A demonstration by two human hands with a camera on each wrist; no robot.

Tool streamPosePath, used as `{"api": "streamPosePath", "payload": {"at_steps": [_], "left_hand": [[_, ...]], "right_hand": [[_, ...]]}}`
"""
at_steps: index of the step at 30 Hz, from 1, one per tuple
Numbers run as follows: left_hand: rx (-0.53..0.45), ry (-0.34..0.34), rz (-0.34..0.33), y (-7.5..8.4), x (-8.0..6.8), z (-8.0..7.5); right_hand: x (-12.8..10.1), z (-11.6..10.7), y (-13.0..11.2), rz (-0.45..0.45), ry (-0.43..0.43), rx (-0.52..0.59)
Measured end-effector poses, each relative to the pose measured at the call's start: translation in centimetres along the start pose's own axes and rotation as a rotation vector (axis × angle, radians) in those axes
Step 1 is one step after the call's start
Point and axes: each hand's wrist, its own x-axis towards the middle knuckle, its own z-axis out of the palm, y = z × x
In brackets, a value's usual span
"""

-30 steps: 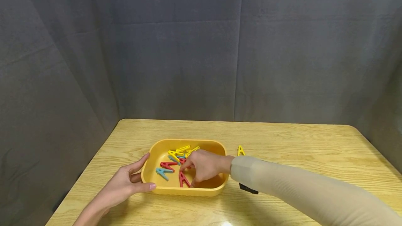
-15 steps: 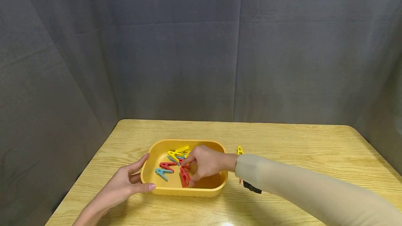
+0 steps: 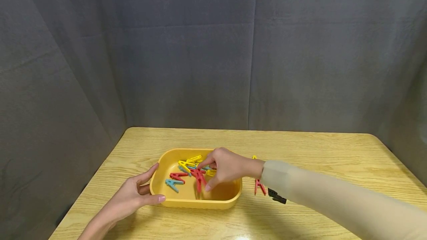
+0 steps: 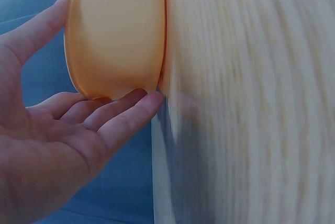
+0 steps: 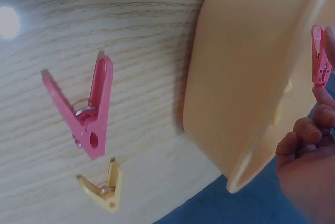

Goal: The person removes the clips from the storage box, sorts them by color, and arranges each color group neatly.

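Note:
My left hand [image 3: 131, 196] holds the left end of a yellow plastic tub [image 3: 197, 204], thumb on the near rim and fingers along the outer wall. In the left wrist view its fingertips touch the tub's end. Inside the tub, my right hand [image 3: 230, 166] pinches a red clothespin [image 3: 199, 179] between thumb and index finger; the right wrist view shows this clothespin [image 5: 318, 62] at the fingertips, near rim height. Other clothespins lie in the tub: a red one [image 3: 178, 176], a blue one [image 3: 174, 184], and a cluster with yellow ones [image 3: 186, 164], partly hidden by the right hand.
Right of the tub, a red clothespin [image 5: 94, 109] and a yellow clothespin [image 5: 106, 190] lie on the wooden table [image 3: 317, 155]. The right forearm partly covers them in the head view. A grey curtain [image 3: 186, 66] hangs behind the table.
My right hand has taken hold of the red clothespin near the tub's front wall and raised it, moving up and to the right. The left hand and tub have stayed put.

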Motion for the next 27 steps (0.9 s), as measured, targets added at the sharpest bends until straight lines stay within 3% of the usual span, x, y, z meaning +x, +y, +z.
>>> {"api": "streamPosePath", "payload": {"at_steps": [12,18,27], "left_hand": [[0.002,-0.003,0.002,0.0,0.1,-0.2],[0.025,0.017,-0.031,0.0,-0.1,-0.2],[0.021,0.021,-0.048,-0.1,-0.3,-0.3]], "right_hand": [[-1.7,-2.1,-0.7,-0.033,0.082,-0.048],[-2.7,-2.6,-0.7,-0.038,0.107,-0.054],[-4.7,-3.3,-0.5,0.036,0.157,-0.013]]}}
